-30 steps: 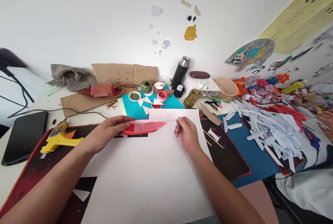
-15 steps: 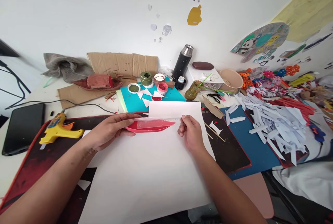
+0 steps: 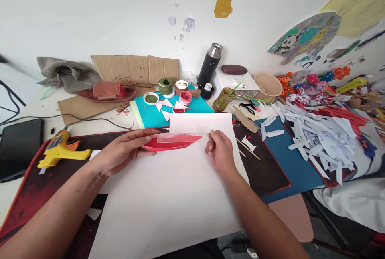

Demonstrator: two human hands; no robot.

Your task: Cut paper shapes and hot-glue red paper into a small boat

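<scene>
A red paper boat hull, long and pointed to the right, rests over a large white sheet on a dark mat. My left hand grips the hull's left end, fingers wrapped over its top edge. A clear plastic ruler lies along the hull's upper edge. My right hand pinches the ruler's right end between thumb and fingers.
A yellow glue gun lies left on the mat, a black tablet beyond it. Paint pots, a black flask, a brown model boat and cardboard stand behind. White paper strips pile up at right.
The view has tilted and drifted, so the desk sits a little higher and more to the left in the picture. Both hands keep the same hold on the hull and ruler.
</scene>
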